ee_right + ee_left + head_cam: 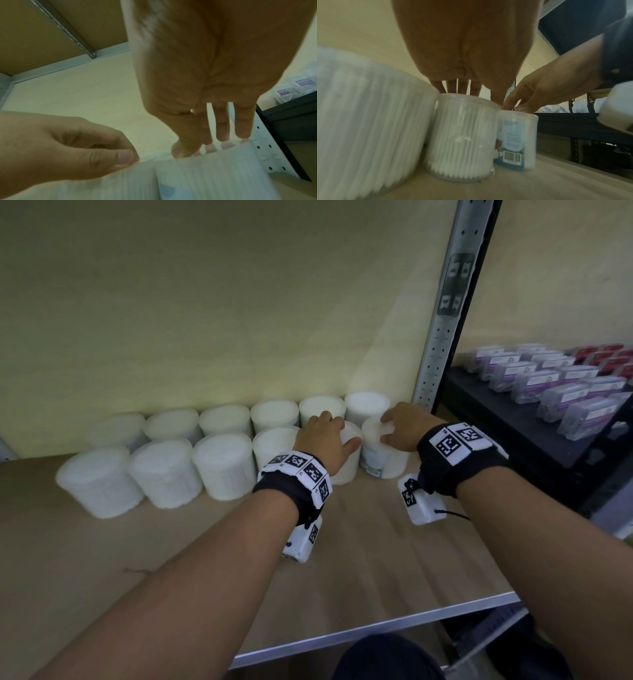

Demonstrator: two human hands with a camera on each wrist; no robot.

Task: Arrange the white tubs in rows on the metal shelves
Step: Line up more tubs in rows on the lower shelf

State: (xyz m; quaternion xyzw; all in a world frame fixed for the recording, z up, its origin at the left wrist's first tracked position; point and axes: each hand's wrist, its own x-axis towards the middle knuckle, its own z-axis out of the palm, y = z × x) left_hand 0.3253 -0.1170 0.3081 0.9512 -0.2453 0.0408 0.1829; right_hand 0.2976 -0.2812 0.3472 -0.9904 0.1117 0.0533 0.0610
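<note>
- On the left, two rows of white tubs (pixel 161 450) already stand neatly on the wooden shelf (pixel 359 542), against the wall.
- In the middle, the left hand (pixel 323 440) holds the top of one front tub (pixel 462 136), with its fingers curled over the lid.
- To the right, the right hand (pixel 404 428) holds the top of the last tub (pixel 517 139), the one with a blue label.
- I think the job is nearly done. Only these two tubs still need lining up.
- The tubs are blurry, and the hands hide the lids.
- More tubs may wait somewhere out of sight.
</note>
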